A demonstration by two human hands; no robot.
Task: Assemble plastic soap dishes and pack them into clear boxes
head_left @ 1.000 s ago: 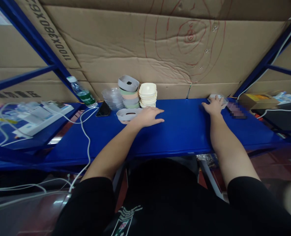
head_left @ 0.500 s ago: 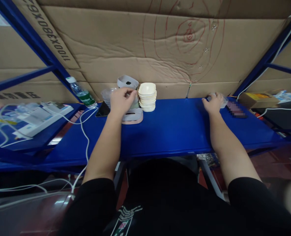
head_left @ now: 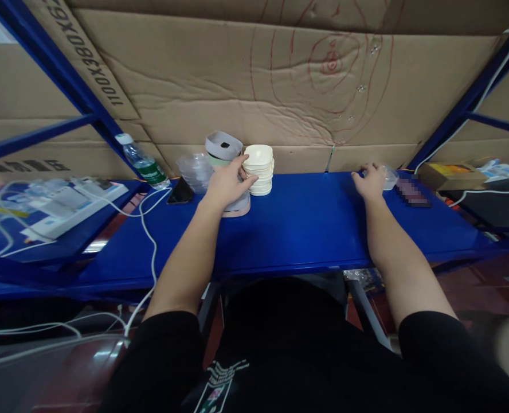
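My left hand [head_left: 229, 184] is at the left side of a stack of cream-coloured lids [head_left: 259, 156], thumb and fingers apart, fingertips at the stack's edge. Whether they press on a lid cannot be made out. Behind and below this hand are stacked grey plastic bands or housings [head_left: 224, 143], one with a dark square mark; the hand partly covers them. On the right, my right hand [head_left: 369, 183] lies with fingers spread against a clear plastic container [head_left: 390, 176], covering part of its left side.
Nested clear plastic containers [head_left: 195, 172], a dark phone-like slab [head_left: 180, 192] and a green-labelled bottle [head_left: 146, 163] stand left on the blue table [head_left: 297, 229]. A blurred-out phone-shaped thing [head_left: 413, 192] lies right. Cardboard [head_left: 186, 69] walls the back; a white cable [head_left: 151, 246] crosses left.
My left hand has moved right, from the grey pieces to the edge of the lid stack. The right hand has shifted slightly left, uncovering more of the clear container.
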